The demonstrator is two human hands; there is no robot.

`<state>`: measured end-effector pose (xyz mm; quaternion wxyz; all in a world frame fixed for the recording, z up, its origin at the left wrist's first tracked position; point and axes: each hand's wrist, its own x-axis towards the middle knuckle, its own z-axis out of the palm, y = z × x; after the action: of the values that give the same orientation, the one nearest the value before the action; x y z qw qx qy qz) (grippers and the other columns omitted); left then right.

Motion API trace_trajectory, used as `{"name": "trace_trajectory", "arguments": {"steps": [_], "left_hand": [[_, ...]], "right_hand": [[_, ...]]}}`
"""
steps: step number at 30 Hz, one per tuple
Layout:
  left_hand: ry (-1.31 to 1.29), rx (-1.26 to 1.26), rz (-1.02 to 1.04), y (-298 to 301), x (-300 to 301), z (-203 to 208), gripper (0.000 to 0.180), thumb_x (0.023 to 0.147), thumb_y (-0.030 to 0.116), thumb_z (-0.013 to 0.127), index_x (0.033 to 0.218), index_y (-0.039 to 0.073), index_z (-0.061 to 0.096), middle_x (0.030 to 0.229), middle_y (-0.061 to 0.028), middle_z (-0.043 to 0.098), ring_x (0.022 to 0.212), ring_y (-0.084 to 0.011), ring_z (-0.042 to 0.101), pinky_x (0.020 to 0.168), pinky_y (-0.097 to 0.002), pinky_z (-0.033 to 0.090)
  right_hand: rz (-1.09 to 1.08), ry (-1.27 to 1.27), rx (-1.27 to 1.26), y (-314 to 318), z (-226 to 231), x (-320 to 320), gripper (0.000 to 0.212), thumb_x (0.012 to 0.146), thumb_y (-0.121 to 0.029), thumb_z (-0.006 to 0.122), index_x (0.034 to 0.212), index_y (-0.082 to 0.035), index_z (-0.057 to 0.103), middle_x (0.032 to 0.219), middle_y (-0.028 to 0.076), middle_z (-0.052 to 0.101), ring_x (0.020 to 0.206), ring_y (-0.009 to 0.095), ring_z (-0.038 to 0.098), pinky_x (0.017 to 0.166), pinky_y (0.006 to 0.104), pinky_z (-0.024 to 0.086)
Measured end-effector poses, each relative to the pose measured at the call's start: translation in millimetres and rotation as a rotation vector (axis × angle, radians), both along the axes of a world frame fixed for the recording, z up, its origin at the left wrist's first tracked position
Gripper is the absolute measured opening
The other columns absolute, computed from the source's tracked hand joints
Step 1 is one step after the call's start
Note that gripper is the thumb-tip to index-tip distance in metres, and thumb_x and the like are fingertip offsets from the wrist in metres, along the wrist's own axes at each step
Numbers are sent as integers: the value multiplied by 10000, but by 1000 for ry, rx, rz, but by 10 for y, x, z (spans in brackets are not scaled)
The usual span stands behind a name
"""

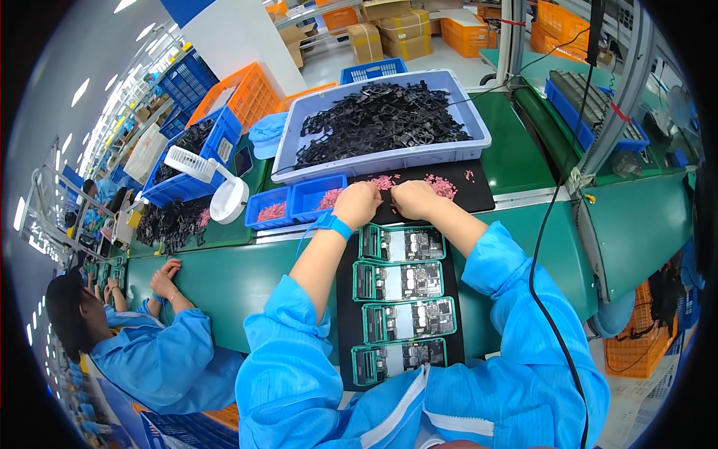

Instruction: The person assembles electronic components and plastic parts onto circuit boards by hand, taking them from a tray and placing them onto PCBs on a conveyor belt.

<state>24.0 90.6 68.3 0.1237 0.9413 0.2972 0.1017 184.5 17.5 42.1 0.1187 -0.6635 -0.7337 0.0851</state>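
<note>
My left hand [357,204], with a blue wrist strap, is closed, its fingertips pinched beside a small pile of pink pieces [384,182]. Close to its right, my right hand [413,200] is also closed, knuckles up, next to a wider scatter of pink pieces [441,186]. Whatever lies between the fingers of either hand is hidden. Both hands are over a black mat [473,196]. Nearer to me, several green-framed circuit boards [410,281] lie in a column, below and between my forearms.
Behind my hands stands a large pale bin [381,159] heaped with black plastic parts [389,116]. Small blue trays [269,209] of pink pieces and a white fan [226,200] are at left. A co-worker [164,352] sits left. A black cable [540,277] hangs by my right arm.
</note>
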Motion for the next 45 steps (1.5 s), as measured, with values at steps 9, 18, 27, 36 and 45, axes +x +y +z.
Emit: {"name": "trace_trajectory", "arguments": {"steps": [9, 18, 27, 36, 45], "left_hand": [[44, -148, -443, -756, 126, 79, 88, 743, 117, 646, 770, 39, 674, 816, -134, 655, 798, -307, 637, 730, -397, 512], [159, 116, -370, -1008, 213, -28, 98, 752, 143, 628, 767, 61, 680, 833, -132, 663, 836, -310, 640, 739, -411, 524], [241, 332, -425, -1124, 265, -49, 58, 733, 113, 629, 732, 65, 661, 838, -109, 654, 874, -286, 635, 736, -385, 536], [66, 125, -413, -1104, -13, -48, 134, 767, 82, 644, 879, 100, 715, 902, -70, 650, 902, -267, 626, 776, -366, 523], [-27, 244, -453, -1162, -148, -98, 185, 859, 193, 586, 978, 151, 721, 904, -60, 593, 914, -225, 582, 811, -366, 463]], "right_hand": [[-98, 184, 130, -751, 79, 270, 135, 820, -180, 569, 840, -64, 636, 801, 173, 666, 788, 364, 647, 697, 472, 502], [-37, 275, 197, -1617, -130, 248, 80, 819, -104, 570, 795, -28, 567, 822, 165, 588, 830, 359, 587, 740, 452, 482], [-13, 80, 202, -1732, -124, 114, 55, 767, -57, 572, 791, -9, 584, 851, 170, 600, 844, 355, 600, 765, 441, 494], [-21, 23, 187, -1678, -107, 98, 58, 727, -34, 567, 771, -3, 590, 851, 173, 603, 830, 354, 605, 753, 434, 505], [-50, 125, 214, -1713, 8, 168, 75, 768, -112, 587, 776, -38, 598, 820, 152, 625, 809, 342, 621, 727, 441, 502]]}}
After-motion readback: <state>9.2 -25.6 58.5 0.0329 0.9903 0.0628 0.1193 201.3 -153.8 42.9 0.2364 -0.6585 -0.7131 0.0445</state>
